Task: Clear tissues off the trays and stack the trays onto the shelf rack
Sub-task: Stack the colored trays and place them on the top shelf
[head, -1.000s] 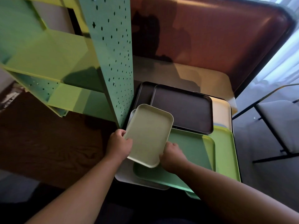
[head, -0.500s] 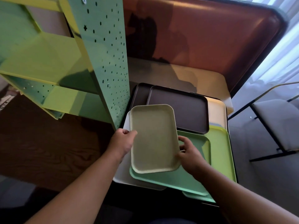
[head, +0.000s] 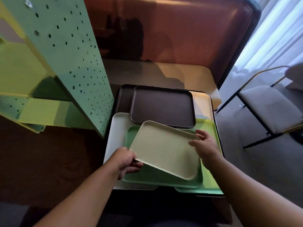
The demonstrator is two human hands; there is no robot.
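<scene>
A small cream tray (head: 165,149) is tilted above a pile of trays. My left hand (head: 127,161) grips its near-left corner and my right hand (head: 205,145) holds its far-right edge. Under it lies a mint green tray (head: 164,179), with a white tray (head: 117,133) to the left and a lime green tray (head: 211,131) to the right. A dark brown tray (head: 162,106) lies behind, overlapping another dark tray (head: 124,95). The green perforated shelf rack (head: 65,63) stands at the left. No tissues are visible.
A cream tray (head: 203,102) peeks out at the back right. A reddish-brown padded bench back (head: 180,33) rises behind the pile. A metal-framed chair (head: 268,108) stands to the right near a curtained window. Dark wood floor (head: 41,161) lies below the rack.
The cream tray has turned clockwise from lengthwise to diagonal and shifted right. My right hand moved up to its far-right edge; my left hand slid to the near-left corner.
</scene>
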